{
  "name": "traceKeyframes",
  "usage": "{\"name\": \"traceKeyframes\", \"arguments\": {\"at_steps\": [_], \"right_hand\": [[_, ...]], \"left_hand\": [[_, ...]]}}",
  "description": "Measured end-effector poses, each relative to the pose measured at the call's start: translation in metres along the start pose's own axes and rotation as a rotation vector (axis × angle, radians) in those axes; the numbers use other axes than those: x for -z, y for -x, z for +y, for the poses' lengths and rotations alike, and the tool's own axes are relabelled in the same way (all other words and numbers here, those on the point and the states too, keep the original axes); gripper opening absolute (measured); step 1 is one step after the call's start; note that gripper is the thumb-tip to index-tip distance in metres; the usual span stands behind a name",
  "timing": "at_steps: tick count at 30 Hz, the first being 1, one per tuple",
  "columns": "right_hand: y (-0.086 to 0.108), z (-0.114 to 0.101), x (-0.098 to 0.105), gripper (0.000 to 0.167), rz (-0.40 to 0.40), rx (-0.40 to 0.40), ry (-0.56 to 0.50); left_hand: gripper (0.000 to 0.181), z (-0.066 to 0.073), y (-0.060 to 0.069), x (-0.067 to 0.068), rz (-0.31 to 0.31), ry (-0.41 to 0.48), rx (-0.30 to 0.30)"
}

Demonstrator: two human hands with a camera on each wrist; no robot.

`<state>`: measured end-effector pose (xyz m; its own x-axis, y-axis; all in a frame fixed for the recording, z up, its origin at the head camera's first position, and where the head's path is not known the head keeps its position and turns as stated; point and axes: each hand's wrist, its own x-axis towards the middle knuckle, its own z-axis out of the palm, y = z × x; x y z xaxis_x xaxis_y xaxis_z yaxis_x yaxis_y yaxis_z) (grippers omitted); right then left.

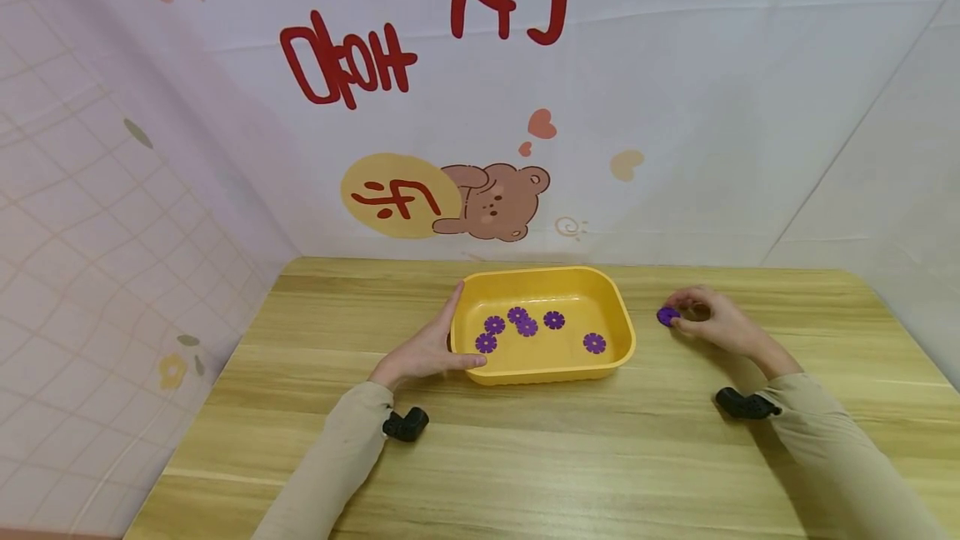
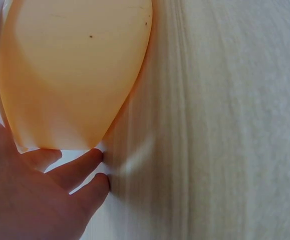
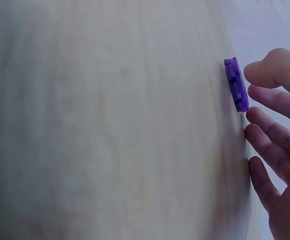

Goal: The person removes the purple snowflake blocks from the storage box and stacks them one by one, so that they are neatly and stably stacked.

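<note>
A yellow tray [image 1: 543, 375] stands on the table with several purple notched discs [image 1: 594, 343] lying apart or overlapping inside it. My left hand [image 1: 429, 348] holds the tray's left end, thumb over the front rim; in the left wrist view the fingertips of that hand [image 2: 39, 195] touch the tray's end wall [image 2: 74, 85]. Right of the tray, my right hand [image 1: 716, 325] has thumb and forefinger around a purple disc [image 1: 666, 317]. The right wrist view has the purple piece [image 3: 237, 85], seen edge-on and layered, beside the fingertips of the right hand [image 3: 280, 125], with a slight gap at the thumb.
The wooden table [image 1: 525, 457] meets a printed cloth backdrop [image 1: 675, 107] behind the tray. Another cloth with a grid pattern [image 1: 112, 232] hangs at the left. Black devices are attached at the left cuff [image 1: 406, 424] and right cuff [image 1: 746, 404].
</note>
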<state>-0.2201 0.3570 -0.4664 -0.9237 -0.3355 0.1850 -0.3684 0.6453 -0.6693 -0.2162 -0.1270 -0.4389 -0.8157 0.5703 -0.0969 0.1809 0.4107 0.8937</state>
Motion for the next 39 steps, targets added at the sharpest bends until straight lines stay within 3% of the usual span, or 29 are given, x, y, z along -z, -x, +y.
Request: {"name": "traceKeyframes", "arguments": {"at_steps": [9,15,22,29,39], "right_hand": [[-0.001,-0.007,0.002,0.024,0.007,0.055,-0.032],[-0.007,-0.026,0.002,0.027,0.020,0.135,0.010],[-0.017,-0.052,-0.002,0.030,0.017,0.222,-0.019],[-0.027,-0.082,-0.009,0.028,-0.019,0.292,-0.109],[-0.034,-0.103,-0.027,0.032,-0.058,0.358,-0.190]], "left_hand": [[0.120,0.000,0.000,0.001,-0.010,0.027,-0.014],[0.119,0.000,-0.001,0.002,-0.003,0.016,-0.009],[0.121,0.001,-0.001,0.001,-0.001,-0.002,-0.005],[0.121,0.001,-0.001,0.001,-0.013,0.028,-0.015],[0.121,0.000,0.000,0.000,-0.017,0.057,-0.015]]}}
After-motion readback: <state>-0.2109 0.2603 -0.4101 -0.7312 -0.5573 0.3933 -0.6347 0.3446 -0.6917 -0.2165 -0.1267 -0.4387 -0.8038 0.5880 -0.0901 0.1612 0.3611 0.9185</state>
